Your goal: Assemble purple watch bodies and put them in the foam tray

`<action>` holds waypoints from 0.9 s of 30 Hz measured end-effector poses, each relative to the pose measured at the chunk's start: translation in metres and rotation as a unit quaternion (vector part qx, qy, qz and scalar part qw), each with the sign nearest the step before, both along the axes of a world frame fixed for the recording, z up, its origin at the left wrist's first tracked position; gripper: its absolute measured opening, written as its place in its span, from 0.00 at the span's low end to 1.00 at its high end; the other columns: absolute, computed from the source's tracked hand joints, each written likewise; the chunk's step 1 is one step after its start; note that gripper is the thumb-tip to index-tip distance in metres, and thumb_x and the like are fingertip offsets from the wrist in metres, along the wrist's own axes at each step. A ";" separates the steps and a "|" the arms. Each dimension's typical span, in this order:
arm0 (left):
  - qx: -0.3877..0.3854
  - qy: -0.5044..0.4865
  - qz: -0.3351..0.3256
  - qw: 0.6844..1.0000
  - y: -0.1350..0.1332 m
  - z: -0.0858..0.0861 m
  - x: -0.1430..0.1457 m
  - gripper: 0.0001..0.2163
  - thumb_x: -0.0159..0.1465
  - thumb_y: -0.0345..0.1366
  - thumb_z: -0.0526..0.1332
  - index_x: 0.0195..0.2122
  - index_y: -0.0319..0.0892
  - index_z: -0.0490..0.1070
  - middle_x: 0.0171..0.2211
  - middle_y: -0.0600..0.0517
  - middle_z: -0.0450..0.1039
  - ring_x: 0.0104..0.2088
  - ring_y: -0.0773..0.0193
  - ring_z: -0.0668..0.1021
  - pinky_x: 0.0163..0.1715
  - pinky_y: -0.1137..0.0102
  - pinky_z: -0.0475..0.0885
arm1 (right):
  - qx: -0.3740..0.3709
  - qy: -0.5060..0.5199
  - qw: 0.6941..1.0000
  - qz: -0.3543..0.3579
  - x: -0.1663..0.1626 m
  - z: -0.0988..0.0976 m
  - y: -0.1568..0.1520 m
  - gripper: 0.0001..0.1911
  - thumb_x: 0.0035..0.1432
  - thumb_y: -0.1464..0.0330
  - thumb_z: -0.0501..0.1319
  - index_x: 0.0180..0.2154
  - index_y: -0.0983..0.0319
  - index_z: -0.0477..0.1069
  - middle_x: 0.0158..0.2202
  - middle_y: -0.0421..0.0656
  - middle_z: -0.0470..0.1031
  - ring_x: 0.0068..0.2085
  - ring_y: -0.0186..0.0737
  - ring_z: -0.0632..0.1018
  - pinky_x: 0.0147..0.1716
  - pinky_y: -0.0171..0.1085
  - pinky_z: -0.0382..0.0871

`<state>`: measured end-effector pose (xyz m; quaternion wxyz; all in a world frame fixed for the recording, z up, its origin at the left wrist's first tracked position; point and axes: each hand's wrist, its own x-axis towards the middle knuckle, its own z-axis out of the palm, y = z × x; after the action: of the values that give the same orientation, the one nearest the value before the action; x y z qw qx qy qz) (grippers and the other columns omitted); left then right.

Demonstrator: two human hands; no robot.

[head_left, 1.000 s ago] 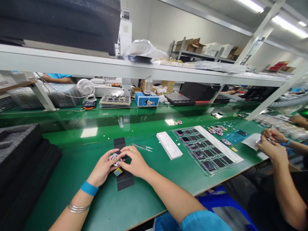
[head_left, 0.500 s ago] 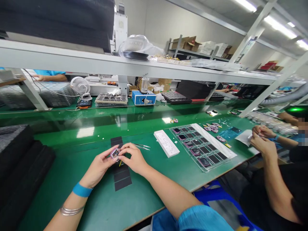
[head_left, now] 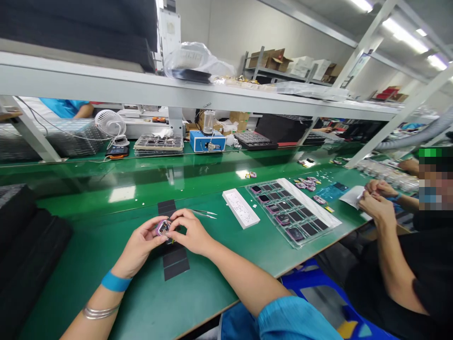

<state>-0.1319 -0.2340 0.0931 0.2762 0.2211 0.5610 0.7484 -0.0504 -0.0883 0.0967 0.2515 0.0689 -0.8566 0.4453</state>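
My left hand (head_left: 139,243) and my right hand (head_left: 189,231) meet above a black mat strip (head_left: 173,260), both pinching a small pink-rimmed device (head_left: 163,228) with a dark centre. Their fingers hide part of it. Below the device, a sliver of yellow shows between my hands. To the right of my right hand lie steel tweezers (head_left: 204,213). Farther right are a white perforated block (head_left: 240,208) and a clear tray (head_left: 290,208) holding rows of dark-faced pink-rimmed devices.
Black foam stacks (head_left: 28,250) rest at the left of the green bench. At the right, a co-worker's hands (head_left: 375,198) work over a white sheet (head_left: 352,196). A white shelf (head_left: 141,89) runs overhead, and the bench's front edge (head_left: 212,311) passes near my right arm.
The device's pink rim now faces me, where a silvery side showed a second ago. The yellow piece on the mat is mostly hidden. The whole scene has shifted left as my head turned.
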 end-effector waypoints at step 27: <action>0.051 -0.070 -0.015 0.996 0.002 -0.006 0.003 0.21 0.44 0.30 0.73 0.40 0.41 0.73 0.36 0.50 0.77 0.36 0.66 0.77 0.37 0.76 0.72 | -0.279 -0.076 0.957 -0.017 -0.007 -0.017 0.002 0.07 0.46 0.66 0.64 0.29 0.63 0.74 0.32 0.45 0.79 0.33 0.40 0.79 0.37 0.38 0.74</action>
<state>-0.1287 -0.2323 0.0870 0.3143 0.1907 0.4983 0.7852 -0.0573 -0.0859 0.0794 0.2022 -0.0530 -0.7163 0.6657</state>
